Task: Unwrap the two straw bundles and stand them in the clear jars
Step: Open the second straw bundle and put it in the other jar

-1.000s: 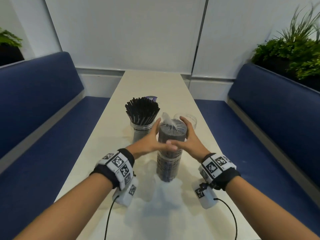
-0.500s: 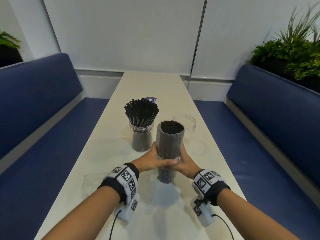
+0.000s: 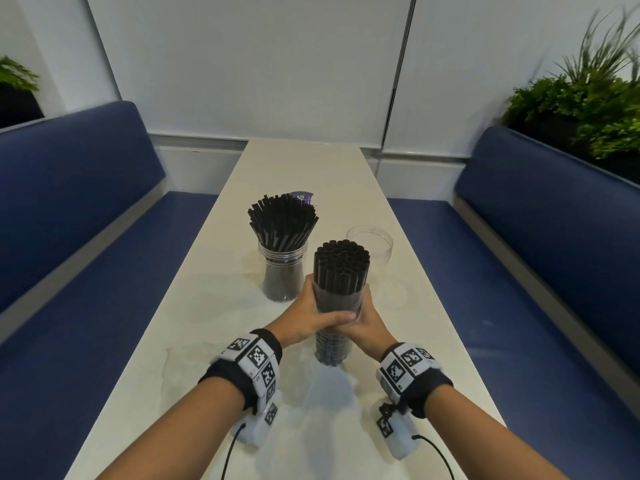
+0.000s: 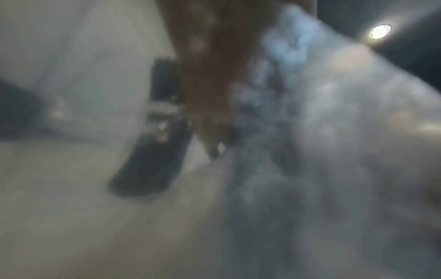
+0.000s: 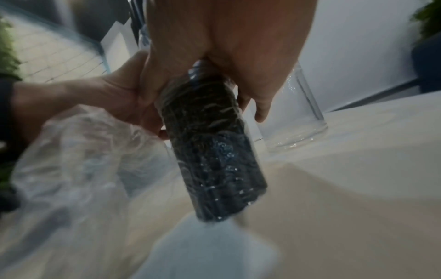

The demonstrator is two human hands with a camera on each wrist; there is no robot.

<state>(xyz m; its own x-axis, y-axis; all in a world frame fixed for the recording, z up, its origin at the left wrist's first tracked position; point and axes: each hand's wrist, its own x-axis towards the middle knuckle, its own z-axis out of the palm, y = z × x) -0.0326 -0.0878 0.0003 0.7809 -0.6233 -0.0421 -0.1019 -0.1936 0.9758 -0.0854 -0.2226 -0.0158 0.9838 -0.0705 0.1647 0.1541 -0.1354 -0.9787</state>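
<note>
A bundle of black straws (image 3: 341,268) stands upright near the table's middle. Its clear wrap (image 3: 337,306) is pushed down, so the upper straws are bare. My left hand (image 3: 313,315) grips the bundle's left side at the wrap's edge. My right hand (image 3: 369,318) grips the right side, fingers overlapping the left's. In the right wrist view the wrapped lower bundle (image 5: 212,151) hangs a little above the table. An empty clear jar (image 3: 370,242) stands just behind right. A second jar (image 3: 282,271) at the left holds fanned black straws (image 3: 282,220). The left wrist view is blurred.
Loose crumpled clear plastic (image 5: 71,160) lies on the table (image 3: 214,306) beneath my left wrist. A small purple packet (image 3: 301,197) lies behind the filled jar. Blue benches (image 3: 86,254) run along both sides, with plants (image 3: 588,109) behind the right one.
Both hands slid down the bundle from its top to its middle, dragging the wrap down. The straw tops, covered a second ago, now stand bare.
</note>
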